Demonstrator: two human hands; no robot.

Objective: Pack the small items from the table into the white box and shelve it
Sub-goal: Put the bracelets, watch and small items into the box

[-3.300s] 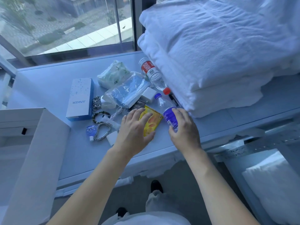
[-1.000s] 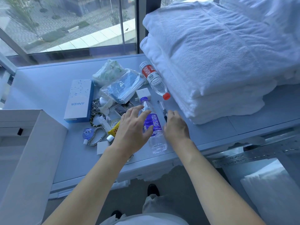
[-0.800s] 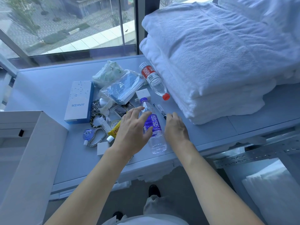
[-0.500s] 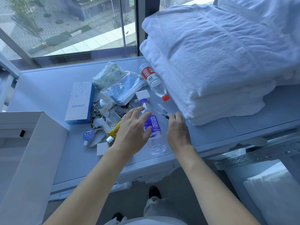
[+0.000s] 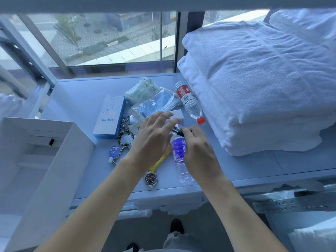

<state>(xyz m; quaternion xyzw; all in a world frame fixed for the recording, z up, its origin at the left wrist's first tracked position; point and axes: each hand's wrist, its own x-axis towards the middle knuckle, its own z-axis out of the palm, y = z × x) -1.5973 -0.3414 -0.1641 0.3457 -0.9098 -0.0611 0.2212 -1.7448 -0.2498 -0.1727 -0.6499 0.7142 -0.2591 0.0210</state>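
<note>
Small items lie clustered on the pale table [image 5: 81,99]. My right hand [image 5: 198,153] pinches a dark pen [image 5: 177,131] above a purple-labelled water bottle [image 5: 181,160]. My left hand [image 5: 154,140] hovers with fingers spread over the pile, just left of the pen, touching nothing I can make out. A yellow packet [image 5: 161,160] and a wristwatch [image 5: 151,178] lie below it. The white box [image 5: 54,170] stands open at the left edge.
An Anker box [image 5: 110,117], bead bracelets [image 5: 123,131], a chain with a blue tag [image 5: 116,152], a bag of masks [image 5: 154,104], a green packet [image 5: 141,88] and a red-labelled bottle [image 5: 190,102] lie further back. Folded white towels [image 5: 254,79] fill the right side.
My right hand picked the pen up from beside the towels and lifted it over the purple bottle. My left hand rose off that bottle, uncovering the watch. The view tilted upward.
</note>
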